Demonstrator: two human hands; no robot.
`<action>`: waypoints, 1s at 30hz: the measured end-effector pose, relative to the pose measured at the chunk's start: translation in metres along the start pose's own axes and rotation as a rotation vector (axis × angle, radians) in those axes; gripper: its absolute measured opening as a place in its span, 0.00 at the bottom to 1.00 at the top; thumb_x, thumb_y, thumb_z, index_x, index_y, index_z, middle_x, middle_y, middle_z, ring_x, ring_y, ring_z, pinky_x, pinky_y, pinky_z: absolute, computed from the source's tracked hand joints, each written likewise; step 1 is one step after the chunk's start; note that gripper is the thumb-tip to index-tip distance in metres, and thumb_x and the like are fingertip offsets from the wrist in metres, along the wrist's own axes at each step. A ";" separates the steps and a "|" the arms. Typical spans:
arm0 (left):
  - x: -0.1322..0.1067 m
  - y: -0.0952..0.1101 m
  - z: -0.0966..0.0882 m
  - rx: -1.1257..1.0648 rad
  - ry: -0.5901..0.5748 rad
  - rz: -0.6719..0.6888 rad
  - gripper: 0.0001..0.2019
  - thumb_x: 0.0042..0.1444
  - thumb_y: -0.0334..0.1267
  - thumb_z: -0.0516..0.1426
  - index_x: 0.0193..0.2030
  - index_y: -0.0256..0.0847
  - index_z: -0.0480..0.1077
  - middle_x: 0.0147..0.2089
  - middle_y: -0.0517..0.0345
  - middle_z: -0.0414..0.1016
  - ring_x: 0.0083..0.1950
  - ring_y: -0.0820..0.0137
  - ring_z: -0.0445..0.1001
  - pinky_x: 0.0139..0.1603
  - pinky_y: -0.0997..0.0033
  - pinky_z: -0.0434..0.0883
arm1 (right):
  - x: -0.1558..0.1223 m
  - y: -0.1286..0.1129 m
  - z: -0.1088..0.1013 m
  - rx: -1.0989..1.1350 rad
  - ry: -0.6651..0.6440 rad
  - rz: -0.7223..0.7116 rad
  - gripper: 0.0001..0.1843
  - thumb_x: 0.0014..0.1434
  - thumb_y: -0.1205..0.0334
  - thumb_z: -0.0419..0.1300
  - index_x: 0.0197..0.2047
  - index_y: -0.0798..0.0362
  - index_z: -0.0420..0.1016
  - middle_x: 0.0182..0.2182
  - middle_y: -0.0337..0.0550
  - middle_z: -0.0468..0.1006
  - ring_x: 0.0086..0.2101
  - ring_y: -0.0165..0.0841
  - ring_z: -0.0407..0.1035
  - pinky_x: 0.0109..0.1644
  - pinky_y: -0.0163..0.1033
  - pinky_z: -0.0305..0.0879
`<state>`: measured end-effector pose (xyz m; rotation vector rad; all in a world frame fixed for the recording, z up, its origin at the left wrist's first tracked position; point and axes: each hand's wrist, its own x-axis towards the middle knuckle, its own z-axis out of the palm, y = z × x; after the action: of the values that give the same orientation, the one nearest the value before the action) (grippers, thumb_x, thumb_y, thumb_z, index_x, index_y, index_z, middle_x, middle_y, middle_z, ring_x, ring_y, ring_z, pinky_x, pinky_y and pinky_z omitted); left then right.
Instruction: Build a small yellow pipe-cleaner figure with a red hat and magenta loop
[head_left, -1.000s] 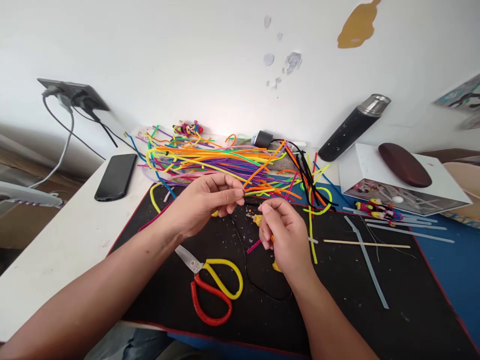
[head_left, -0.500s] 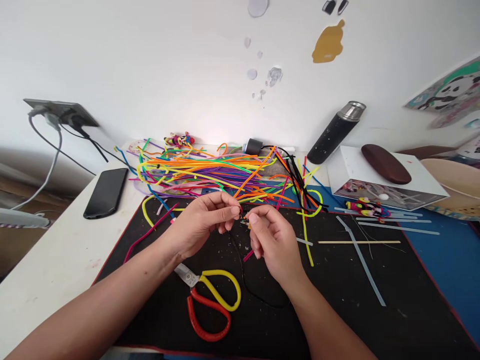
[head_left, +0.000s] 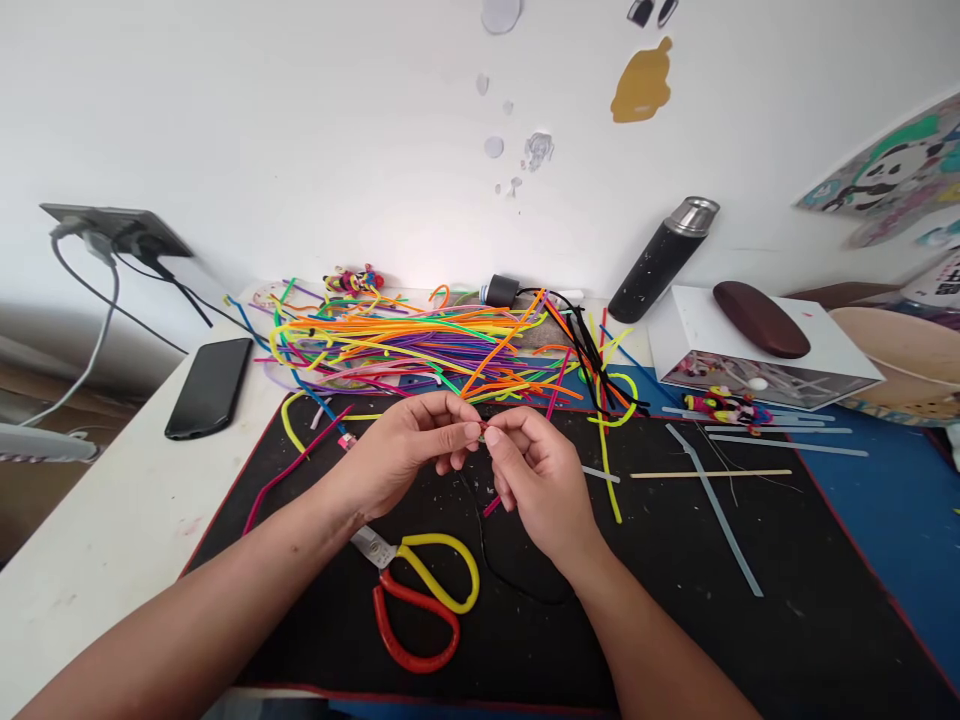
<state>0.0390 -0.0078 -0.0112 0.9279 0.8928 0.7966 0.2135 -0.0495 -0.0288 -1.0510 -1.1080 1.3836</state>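
Observation:
My left hand point(head_left: 424, 438) and my right hand point(head_left: 536, 470) meet over the middle of the black mat point(head_left: 555, 650), thumbs and forefingers pinched tip to tip. Between the fingertips is a tiny reddish piece, mostly hidden, whose kind I cannot make out. A thin black cord point(head_left: 486, 555) runs on the mat below the hands. Nearer to me lie scissors point(head_left: 424, 590) with one yellow and one red handle, the blades partly under my left forearm. Behind the hands spreads a pile of colourful pipe cleaners point(head_left: 405, 345).
At the left lies a black phone point(head_left: 210, 388). A black flask point(head_left: 664, 260) stands tilted beside a white box point(head_left: 772, 350) bearing a brown case point(head_left: 761, 319). A colourful figure point(head_left: 726, 408), pale glue sticks point(head_left: 716, 515) and a thin wooden stick point(head_left: 709, 474) lie at the right.
The fingertips have come closer together, and my right hand has shifted slightly left. The small piece between them is now more covered. The whole view has moved a little.

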 end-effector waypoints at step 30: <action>-0.006 0.013 -0.004 0.375 -0.043 0.143 0.09 0.58 0.42 0.67 0.35 0.39 0.76 0.31 0.63 0.74 0.29 0.74 0.69 0.32 0.74 0.66 | -0.002 0.001 0.001 -0.107 -0.019 -0.003 0.11 0.69 0.53 0.63 0.37 0.50 0.74 0.17 0.28 0.64 0.16 0.25 0.56 0.18 0.29 0.53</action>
<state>0.0307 -0.0062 0.0013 1.3450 0.9634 0.7399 0.2128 -0.0515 -0.0296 -1.1142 -1.2082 1.3466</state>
